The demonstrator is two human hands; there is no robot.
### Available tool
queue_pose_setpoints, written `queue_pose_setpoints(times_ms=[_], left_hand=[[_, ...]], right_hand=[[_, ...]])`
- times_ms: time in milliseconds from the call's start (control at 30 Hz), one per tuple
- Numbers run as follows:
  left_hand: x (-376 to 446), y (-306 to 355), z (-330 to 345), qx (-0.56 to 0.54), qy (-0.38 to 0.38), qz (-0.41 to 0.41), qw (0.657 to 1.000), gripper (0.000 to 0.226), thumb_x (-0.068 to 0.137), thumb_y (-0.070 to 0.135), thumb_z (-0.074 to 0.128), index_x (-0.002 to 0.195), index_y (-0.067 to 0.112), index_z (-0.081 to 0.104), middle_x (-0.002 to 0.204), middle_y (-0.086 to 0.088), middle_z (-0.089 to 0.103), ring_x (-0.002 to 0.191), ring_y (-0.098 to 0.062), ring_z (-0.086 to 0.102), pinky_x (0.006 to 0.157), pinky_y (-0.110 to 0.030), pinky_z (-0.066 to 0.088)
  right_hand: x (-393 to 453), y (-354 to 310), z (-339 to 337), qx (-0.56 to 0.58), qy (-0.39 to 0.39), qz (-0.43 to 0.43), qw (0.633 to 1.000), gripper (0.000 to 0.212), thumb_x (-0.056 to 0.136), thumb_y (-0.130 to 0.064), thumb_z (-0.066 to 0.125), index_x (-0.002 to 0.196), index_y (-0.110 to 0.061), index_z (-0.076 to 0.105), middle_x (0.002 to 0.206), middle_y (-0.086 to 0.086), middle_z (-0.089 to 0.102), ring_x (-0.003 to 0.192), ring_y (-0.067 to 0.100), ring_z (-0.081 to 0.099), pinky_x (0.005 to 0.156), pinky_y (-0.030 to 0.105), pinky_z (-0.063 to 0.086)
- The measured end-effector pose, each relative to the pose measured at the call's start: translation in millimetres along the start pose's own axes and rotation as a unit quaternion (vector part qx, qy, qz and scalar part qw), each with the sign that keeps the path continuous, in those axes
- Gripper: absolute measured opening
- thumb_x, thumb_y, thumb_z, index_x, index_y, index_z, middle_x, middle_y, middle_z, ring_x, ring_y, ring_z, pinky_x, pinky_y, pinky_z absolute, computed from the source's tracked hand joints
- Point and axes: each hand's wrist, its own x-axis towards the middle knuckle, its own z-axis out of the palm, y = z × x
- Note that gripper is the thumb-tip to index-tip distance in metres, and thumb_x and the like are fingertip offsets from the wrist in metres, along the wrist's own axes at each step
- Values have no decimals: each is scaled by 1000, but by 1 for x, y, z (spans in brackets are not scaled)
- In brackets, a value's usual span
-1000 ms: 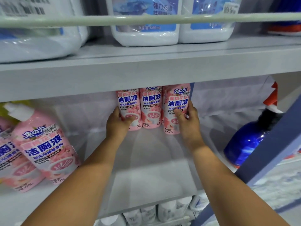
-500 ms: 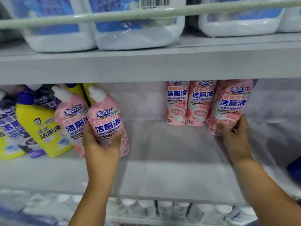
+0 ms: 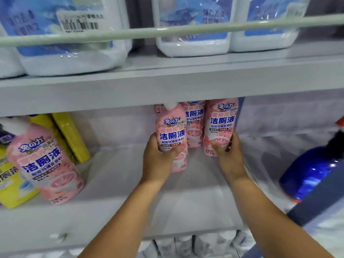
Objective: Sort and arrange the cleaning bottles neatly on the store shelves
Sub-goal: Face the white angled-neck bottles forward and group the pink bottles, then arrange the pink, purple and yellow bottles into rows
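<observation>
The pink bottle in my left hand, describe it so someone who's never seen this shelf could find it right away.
Look at the middle shelf, under the row of big white jugs. Near its centre stands a cluster of pink bottles; the pink bottle is the leftmost, nearest the front. Only it shows its white cap and is gripped by the left hand.

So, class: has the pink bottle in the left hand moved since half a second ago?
Yes. The left hand has carried the pink bottle rightward, from beside the yellow bottles to the pink row at the shelf's back.
</observation>
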Motion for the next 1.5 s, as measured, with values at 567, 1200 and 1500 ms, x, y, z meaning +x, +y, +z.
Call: queue_pose_setpoints(times_ms=[567,1200,1500], left_hand=[[27,-34,65,158,-24,49,986,61,73,36,80,127,30,52,127,3,64,112,-18,67,93,-47,58],[-31,-25,-14,15,91,-71,993,54,85,25,81,129,25,50,116,3,61,90,-14,65,68,-9,48],[-120,-26,-235,64,362,-48,929,36,89,31,76,119,33,58,113,11,68,89,7,66,69,-5,48]], right_hand=[[8,9,-6,-91,35,7,995,55,86,-26,77,135,-35,53,126,-7,45,117,10,58,100,32,50],[-44,-34,35,-41,92,-64,993,43,91,-15,73,130,-17,54,124,-1,55,110,16,60,92,16,49],[-119,-44,196,30,-303,76,950,34,92,-2,68,115,-25,58,111,3,69,80,-12,63,75,6,47]])
